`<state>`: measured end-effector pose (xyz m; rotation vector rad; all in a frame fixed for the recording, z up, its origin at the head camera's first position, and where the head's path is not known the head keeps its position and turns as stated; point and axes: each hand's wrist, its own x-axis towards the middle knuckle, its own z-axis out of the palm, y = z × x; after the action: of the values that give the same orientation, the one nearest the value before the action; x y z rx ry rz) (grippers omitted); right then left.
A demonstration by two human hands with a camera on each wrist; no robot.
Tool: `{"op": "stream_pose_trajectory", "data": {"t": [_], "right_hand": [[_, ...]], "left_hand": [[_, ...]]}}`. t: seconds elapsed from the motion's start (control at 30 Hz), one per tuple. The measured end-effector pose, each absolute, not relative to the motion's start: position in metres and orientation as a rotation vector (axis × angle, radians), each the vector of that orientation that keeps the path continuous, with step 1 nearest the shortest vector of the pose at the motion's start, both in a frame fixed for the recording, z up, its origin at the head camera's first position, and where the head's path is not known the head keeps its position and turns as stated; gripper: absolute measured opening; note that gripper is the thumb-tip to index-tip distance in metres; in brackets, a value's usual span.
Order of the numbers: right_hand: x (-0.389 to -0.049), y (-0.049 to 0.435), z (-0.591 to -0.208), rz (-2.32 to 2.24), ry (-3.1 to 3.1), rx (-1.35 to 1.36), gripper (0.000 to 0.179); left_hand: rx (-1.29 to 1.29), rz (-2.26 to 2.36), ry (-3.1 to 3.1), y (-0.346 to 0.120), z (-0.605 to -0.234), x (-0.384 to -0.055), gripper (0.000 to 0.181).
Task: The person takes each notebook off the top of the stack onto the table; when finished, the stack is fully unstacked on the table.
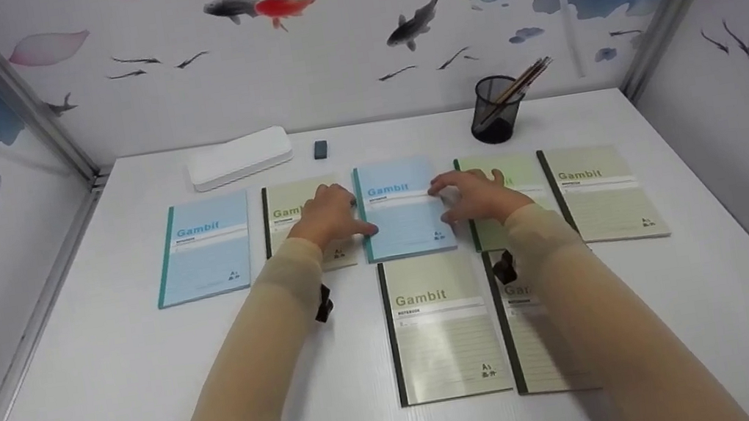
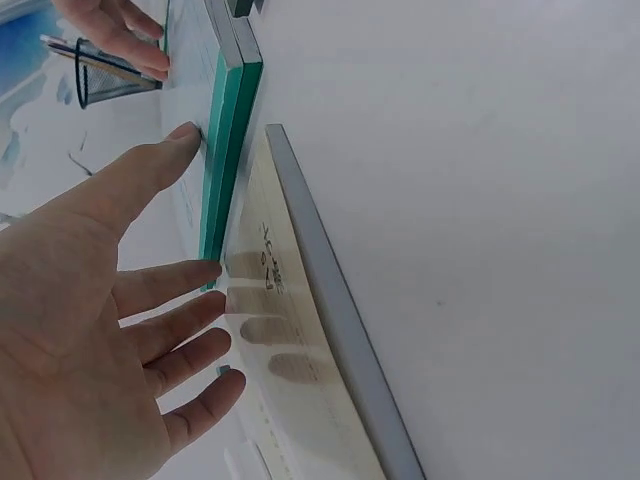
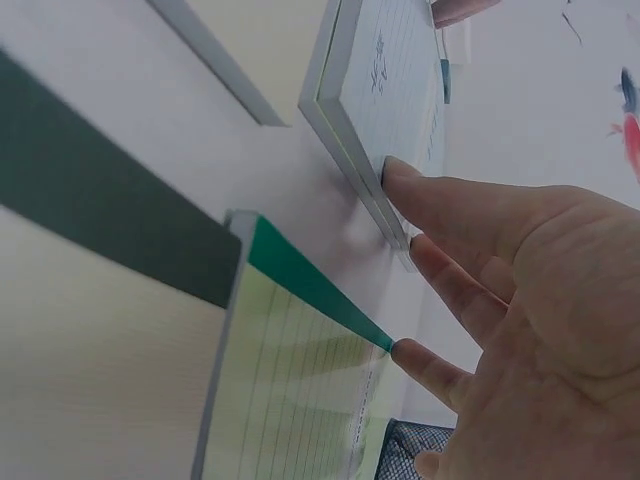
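Note:
A blue notebook (image 1: 407, 231) lies in the middle of the back row; the wrist views show two stacked layers at its edges. My left hand (image 1: 326, 218) is at its dark green spine, thumb at the cover's edge and fingers fairly straight, above a beige notebook (image 1: 276, 214). In the left wrist view the fingers cast shadows on that beige cover. On the blue notebook's other side is my right hand (image 1: 480, 196), its thumb (image 3: 410, 180) and index finger at the long edge. Its other fingers extend over a light green notebook (image 1: 522, 181), partly hidden beneath.
Another blue notebook (image 1: 208, 265) lies far left, a beige one (image 1: 611, 205) far right. Two more beige notebooks, one (image 1: 443, 349) left of the other (image 1: 535, 342), lie in front. Behind are a white case (image 1: 240, 158), a dark eraser (image 1: 320, 149) and a mesh pencil cup (image 1: 495, 111).

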<state>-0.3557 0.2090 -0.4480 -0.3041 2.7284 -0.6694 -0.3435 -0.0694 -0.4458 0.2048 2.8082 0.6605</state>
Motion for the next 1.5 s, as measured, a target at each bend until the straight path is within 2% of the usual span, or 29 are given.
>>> {"op": "stream_pose_trajectory", "data": {"t": [0.17, 0.43, 0.83, 0.97, 1.23, 1.5], "right_hand": [[-0.355, 0.209, -0.454, -0.658, 2.729, -0.317, 0.054], [-0.357, 0.210, -0.449, -0.637, 2.747, -0.325, 0.049], [-0.358, 0.210, -0.446, -0.618, 2.754, -0.319, 0.048], [-0.357, 0.208, -0.443, -0.626, 2.749, -0.327, 0.049], [-0.362, 0.212, -0.444, -0.607, 2.777, -0.344, 0.048], [-0.367, 0.224, -0.451, -0.676, 2.802, -0.464, 0.045]], "left_hand": [[0.217, 0.706, 2.777, -0.069, -0.452, -0.343, 0.075], [0.193, 1.020, 2.677, -0.074, -0.454, -0.350, 0.077], [0.107, 1.572, 2.406, -0.074, -0.462, -0.356, 0.054], [0.004, 1.704, 2.270, -0.072, -0.464, -0.359, 0.056], [-0.098, 1.814, 2.123, -0.066, -0.465, -0.365, 0.072], [-0.238, 1.941, 1.986, -0.063, -0.464, -0.366, 0.068]]}}
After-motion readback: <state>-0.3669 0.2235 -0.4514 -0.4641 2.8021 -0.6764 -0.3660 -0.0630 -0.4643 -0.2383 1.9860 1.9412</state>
